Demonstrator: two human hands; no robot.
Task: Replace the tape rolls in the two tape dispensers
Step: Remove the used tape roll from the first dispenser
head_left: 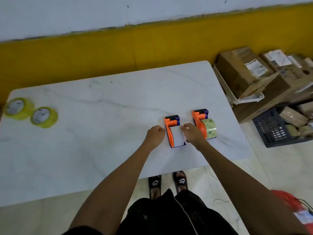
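Observation:
Two orange and blue tape dispensers stand side by side on the white marble table [84, 150]. The left dispenser [172, 126] carries a white, nearly used-up roll core [177, 136]. The right dispenser [199, 119] holds a clear yellowish tape roll [210, 128]. My left hand [155, 135] rests curled against the left side of the left dispenser. My right hand [192, 132] lies between the two dispensers, fingertips touching the white core's right edge. Two full yellow tape rolls, one [17, 108] beside the other [44, 117], lie at the table's far left.
Cardboard boxes [245, 72] and a white tray [243, 99] are stacked on the floor right of the table. A dark plastic crate [274, 129] with parcels sits nearer. A yellow and white wall runs behind the table. My sandalled feet [167, 182] show under the table's near edge.

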